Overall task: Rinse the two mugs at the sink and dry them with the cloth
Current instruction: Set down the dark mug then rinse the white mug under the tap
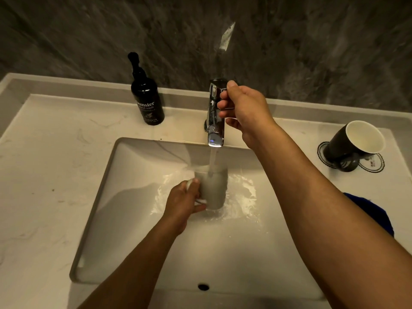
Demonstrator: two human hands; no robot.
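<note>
My left hand point(185, 202) grips the handle of a grey mug point(213, 189), held upright in the white sink point(138, 175) under the running water. The stream falls from the chrome tap point(215, 117) into the mug and spills over into the basin. My right hand point(244, 108) is closed around the tap's lever at the top. A black mug with a white inside point(354, 144) stands on a round coaster on the counter to the right. A blue cloth point(372, 211) lies on the right of the counter, mostly hidden behind my right forearm.
A black hand-wash pump bottle point(146, 97) stands on the counter left of the tap. The pale marble counter point(49, 166) runs around the sink, with a dark stone wall behind. The overflow hole point(203, 287) sits in the basin's near wall.
</note>
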